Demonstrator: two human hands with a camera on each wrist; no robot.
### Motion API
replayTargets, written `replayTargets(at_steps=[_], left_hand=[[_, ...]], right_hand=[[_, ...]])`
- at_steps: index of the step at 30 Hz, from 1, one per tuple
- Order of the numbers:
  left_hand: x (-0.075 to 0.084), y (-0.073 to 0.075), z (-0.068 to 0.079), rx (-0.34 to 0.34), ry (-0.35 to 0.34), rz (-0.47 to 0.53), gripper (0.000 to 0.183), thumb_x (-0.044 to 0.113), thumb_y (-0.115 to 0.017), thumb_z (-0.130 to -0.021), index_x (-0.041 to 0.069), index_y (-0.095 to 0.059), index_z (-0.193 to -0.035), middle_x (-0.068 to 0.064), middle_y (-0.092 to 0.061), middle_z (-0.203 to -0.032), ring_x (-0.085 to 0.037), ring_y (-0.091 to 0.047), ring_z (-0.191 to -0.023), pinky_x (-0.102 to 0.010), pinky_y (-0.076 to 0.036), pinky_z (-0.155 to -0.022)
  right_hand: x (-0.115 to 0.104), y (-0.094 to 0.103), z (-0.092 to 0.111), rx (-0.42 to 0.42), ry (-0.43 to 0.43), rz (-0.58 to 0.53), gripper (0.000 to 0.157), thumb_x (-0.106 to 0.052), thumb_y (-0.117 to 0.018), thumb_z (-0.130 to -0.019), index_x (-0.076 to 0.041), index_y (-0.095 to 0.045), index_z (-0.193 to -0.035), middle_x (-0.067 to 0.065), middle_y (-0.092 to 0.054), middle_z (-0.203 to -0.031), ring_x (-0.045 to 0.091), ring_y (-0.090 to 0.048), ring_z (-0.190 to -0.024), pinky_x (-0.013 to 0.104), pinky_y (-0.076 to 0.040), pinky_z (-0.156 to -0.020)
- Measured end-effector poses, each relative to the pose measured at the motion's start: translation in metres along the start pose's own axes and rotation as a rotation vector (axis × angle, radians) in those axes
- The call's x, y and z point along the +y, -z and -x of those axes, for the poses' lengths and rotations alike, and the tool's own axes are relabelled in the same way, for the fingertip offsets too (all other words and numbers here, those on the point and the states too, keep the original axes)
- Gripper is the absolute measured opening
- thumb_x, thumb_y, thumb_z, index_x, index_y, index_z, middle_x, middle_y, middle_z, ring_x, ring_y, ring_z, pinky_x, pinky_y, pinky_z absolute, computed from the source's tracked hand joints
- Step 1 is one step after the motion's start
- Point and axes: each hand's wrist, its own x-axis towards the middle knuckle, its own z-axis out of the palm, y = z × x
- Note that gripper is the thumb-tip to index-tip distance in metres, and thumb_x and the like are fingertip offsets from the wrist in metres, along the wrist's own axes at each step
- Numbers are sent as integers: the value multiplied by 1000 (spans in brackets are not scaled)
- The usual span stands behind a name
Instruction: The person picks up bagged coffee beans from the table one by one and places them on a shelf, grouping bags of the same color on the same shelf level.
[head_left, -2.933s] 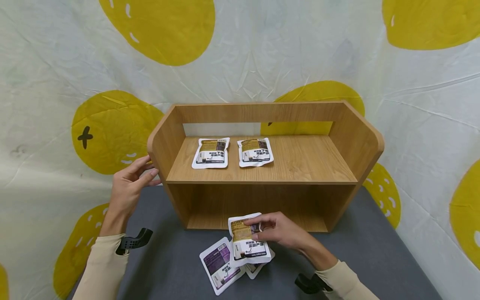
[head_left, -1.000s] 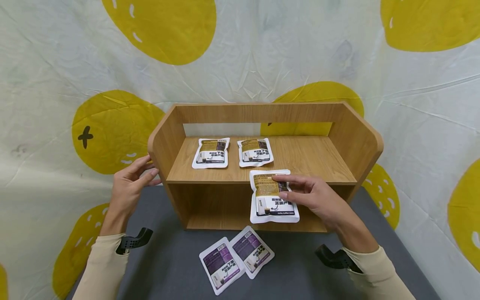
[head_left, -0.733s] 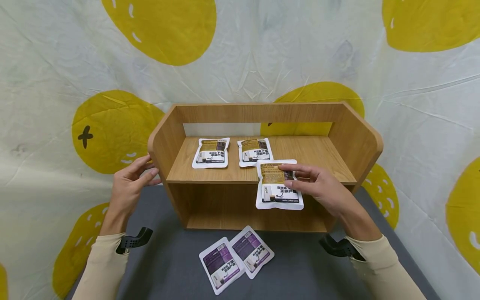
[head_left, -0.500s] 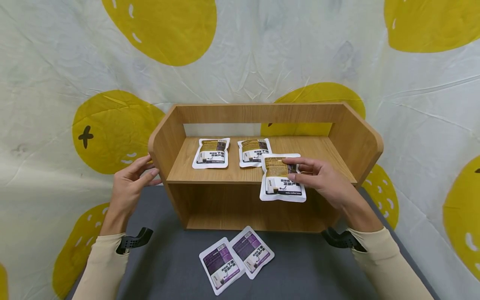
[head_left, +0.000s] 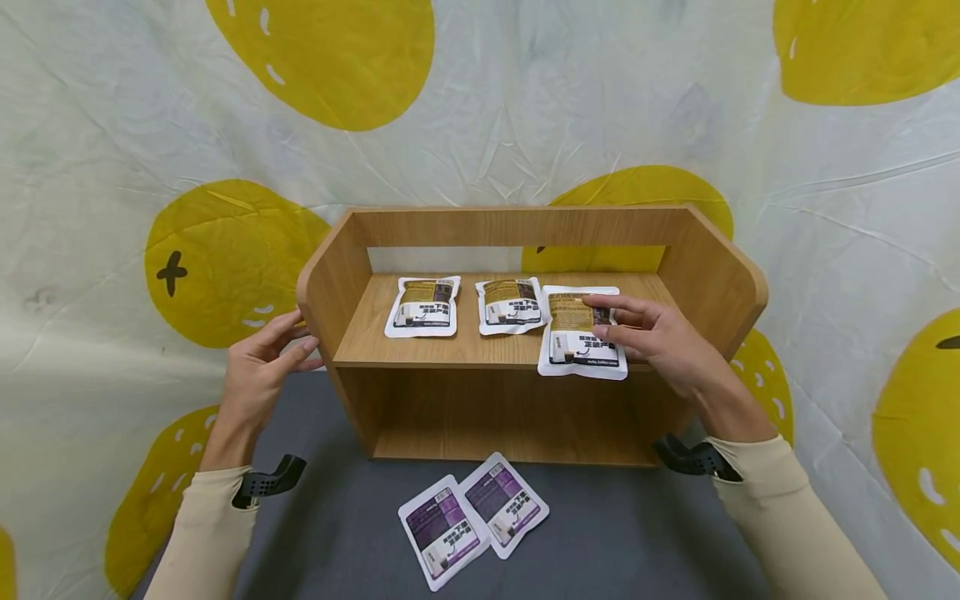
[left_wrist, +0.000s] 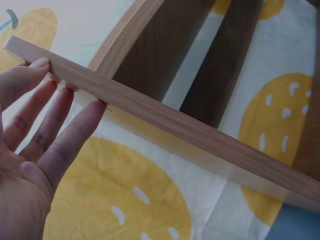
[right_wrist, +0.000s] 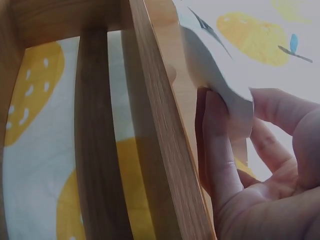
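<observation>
Grey tabletop (head_left: pixel 345 533), purple packets (head_left: pixel 472 517): head-only.

In front of me hangs a creased white cloth backdrop (head_left: pixel 525 108) printed with big yellow blobs (head_left: pixel 225 258), some flecked with white dashes, one marked with a small dark cross. It covers the whole wall and falls to both sides of my bench (head_left: pixel 352 533), whose top is dark grey. On the bench stands a light wooden shelf unit (head_left: pixel 525 225) with rounded side panels and an open back. The light is soft and even.
</observation>
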Motion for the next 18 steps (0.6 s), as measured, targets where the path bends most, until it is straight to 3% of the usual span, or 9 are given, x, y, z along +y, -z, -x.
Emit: replayTargets(at_steps=[6, 12, 18], left_hand=[[0, 0, 0, 3, 7, -13, 47, -13, -61, -94, -8, -56, -140, -4, -66, -130, -17, -67, -111, -35, -64, -74], [1, -1, 0, 5, 13, -9, 46, -13, -62, -94, -8, -56, -140, -5, -66, -130, -17, -68, -111, -36, -64, -74], [1, 0, 0, 6, 18, -14, 46, -12, -62, -94, -8, -56, -140, -5, -66, -131, -17, -68, -112, -36, -64, -75]], right_hand=[[1, 4, -5, 70, -20, -9, 53, -31, -71, -97, -25, -55, -148, 17, -44, -143, 18, -66, -98, 25, -62, -82], [0, 8, -10, 141, -70, -13, 59, -39, -74, -93, -27, -56, -148, 20, -33, -158, 25, -57, -115, 19, -60, -85], [0, 12, -15, 166, -89, -19, 57, -39, -72, -94, -26, -56, -148, 17, -31, -156, 26, -48, -122, 14, -56, -85]])
